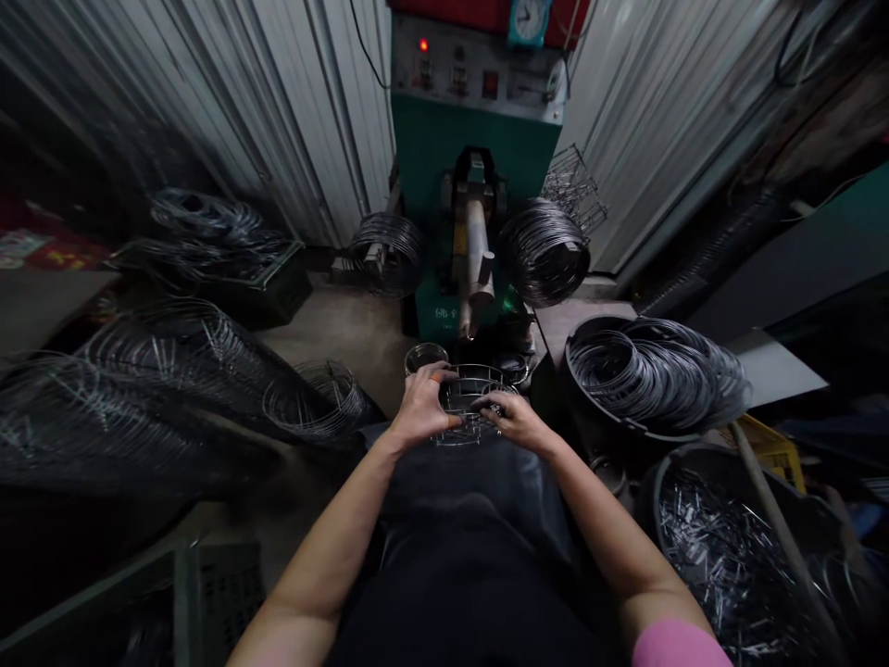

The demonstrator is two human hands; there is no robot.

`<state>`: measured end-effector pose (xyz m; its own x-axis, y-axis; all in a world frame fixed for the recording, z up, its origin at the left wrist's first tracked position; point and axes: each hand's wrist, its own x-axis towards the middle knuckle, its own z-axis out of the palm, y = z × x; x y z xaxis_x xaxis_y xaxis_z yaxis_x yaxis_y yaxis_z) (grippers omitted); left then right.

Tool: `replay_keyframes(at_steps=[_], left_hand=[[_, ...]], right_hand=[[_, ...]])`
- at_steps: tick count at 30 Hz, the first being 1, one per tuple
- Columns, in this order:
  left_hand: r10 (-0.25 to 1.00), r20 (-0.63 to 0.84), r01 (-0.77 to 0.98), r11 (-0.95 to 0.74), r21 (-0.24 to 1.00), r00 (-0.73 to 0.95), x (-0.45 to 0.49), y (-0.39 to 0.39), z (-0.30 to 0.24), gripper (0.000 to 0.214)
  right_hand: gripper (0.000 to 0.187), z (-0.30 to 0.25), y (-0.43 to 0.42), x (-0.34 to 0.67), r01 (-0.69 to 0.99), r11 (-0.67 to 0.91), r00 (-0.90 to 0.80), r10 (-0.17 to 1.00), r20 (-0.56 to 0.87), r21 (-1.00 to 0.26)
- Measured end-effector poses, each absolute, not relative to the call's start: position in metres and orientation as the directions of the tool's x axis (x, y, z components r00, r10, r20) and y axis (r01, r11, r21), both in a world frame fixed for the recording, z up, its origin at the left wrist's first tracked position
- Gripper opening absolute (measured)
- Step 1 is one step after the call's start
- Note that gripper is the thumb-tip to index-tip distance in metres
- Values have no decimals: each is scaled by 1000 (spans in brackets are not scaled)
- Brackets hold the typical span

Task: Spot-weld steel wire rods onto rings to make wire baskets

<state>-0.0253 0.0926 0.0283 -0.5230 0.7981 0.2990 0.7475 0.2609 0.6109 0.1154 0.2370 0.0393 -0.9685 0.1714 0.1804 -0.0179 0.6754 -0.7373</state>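
Observation:
A round wire frame (467, 428) made of thin metal rings and short bars is held low in front of the green machine. On its left side my left hand (423, 405) grips it, thumb and fingers around the wires. My right hand (512, 417) is at the frame's right side with fingers pinched together; what lies between those fingertips is too dark to make out. Just beyond the frame is the pointed metal tip of the machine's arm (478, 250), apart from it. Small round dishes, a left one (426, 356) and a right one (514, 367), sit behind the hands.
Bundles of wire rings (545, 252) hang beside the machine. To the right, a black tub (653, 428) holds more rings and a bucket (657, 496) holds short metal pieces. Stacked wire frames (173, 371) fill the left. A control panel (510, 88) shows a red light.

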Motion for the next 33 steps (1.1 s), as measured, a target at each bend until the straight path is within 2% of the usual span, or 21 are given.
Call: replay_keyframes(at_steps=[2,5,12,19,26,31,33], left_hand=[[793,297,733,255,630,-531,-27,92,29,66],[796,283,719,253,647,-535,-27,92,30,64],[789,246,684,278,674,-563,-30,92,27,67],[789,300,677,190,711,-536,-46,104,17,68],[785,334,683,150,714,-521,-67,120,9,66],[765,355,679,144,720,-538,-76,127,7,73],[773,351,684,143,715,-529,-80,131,9,67]], right_hand=[[19,44,239,116,-41,703,-977,122,177,-710],[25,45,239,114,-46,731,-977,107,182,-681],[17,35,237,107,-71,745,-961,128,247,-663],[15,28,244,96,-115,771,-940,119,320,-626],[20,24,258,78,-92,809,-936,129,328,-581],[21,27,268,66,-84,817,-941,124,316,-570],[19,28,272,60,-86,819,-936,128,327,-567]])
